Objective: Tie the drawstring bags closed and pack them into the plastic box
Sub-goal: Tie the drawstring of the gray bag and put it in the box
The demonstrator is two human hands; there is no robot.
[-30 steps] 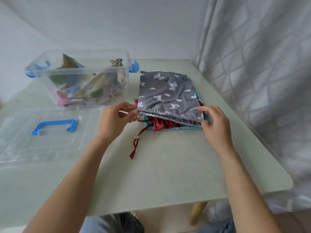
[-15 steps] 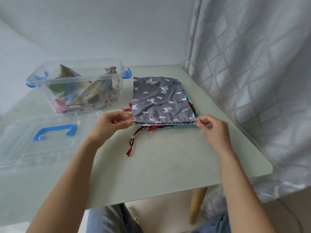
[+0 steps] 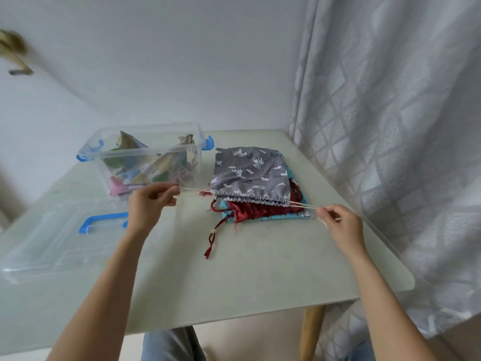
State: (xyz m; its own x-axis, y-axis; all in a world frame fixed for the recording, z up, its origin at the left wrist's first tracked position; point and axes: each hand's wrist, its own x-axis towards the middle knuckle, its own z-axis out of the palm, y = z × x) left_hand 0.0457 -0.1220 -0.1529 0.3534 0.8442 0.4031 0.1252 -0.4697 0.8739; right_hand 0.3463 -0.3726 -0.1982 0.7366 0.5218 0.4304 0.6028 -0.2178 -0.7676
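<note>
We see a grey bag [image 3: 251,173] printed with white animals and clouds lying flat on the counter [image 3: 234,277], on top of a red bag [image 3: 260,211] and a teal bag [image 3: 263,219] whose edges show at its near side. The grey bag's gathered mouth faces us, and pale cords run out of it on both sides. Our left hand [image 3: 151,204] pinches the left cord [image 3: 194,190] between thumb and fingertips, just left of the bag's mouth, and the cord runs taut from the hand to the hem. Our right hand [image 3: 341,226] grips the right cords [image 3: 302,204] with curled fingers, near the counter's right edge, and these too look stretched straight from the bag's corner. A dark red cord [image 3: 212,238] from the red bag trails toward us over the counter, ending in a frayed tip. To the left of the stack stands the clear box [image 3: 148,152] with blue latches; it sits open and holds several bags [image 3: 145,168], one pink at the bottom and patterned ones above, with a tan cord bunched against its right wall. The box's lid [image 3: 59,241], with its blue handle [image 3: 104,222], lies flat on the counter at our left, nearer than the box. A white curtain [image 3: 390,126] hangs along the counter's right side, and a pale wall rises behind.
</note>
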